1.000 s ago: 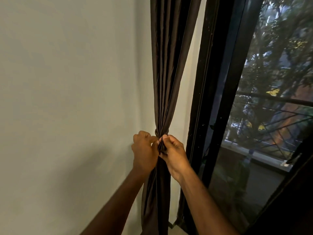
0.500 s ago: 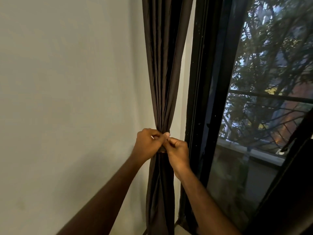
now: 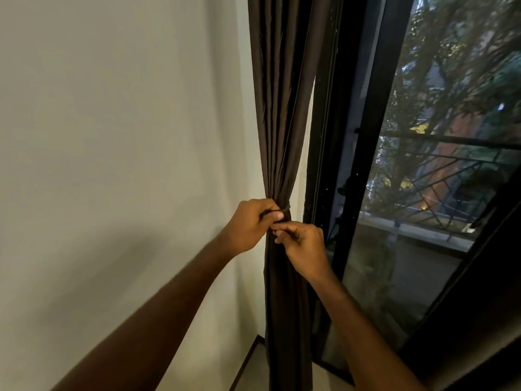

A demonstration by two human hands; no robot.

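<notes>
A dark brown curtain (image 3: 282,108) hangs gathered into a narrow bundle beside the window. A thin tie band (image 3: 285,209) of the same dark colour wraps the bundle at its waist. My left hand (image 3: 251,225) grips the band at the curtain's left side, fingers curled round it. Just below and to the right, my right hand (image 3: 303,246) pinches an end of the band against the front of the curtain. The two hands touch at the fingertips. The band's far side is hidden behind the fabric.
A plain pale wall (image 3: 112,165) fills the left. A black window frame (image 3: 332,165) stands right of the curtain, with glass (image 3: 423,193) showing a railing and trees outside. A dark skirting strip (image 3: 245,362) runs along the floor below.
My left hand has moved over the top of the band to the curtain's front, and my right hand has dropped slightly below it. The view has shifted a little left.
</notes>
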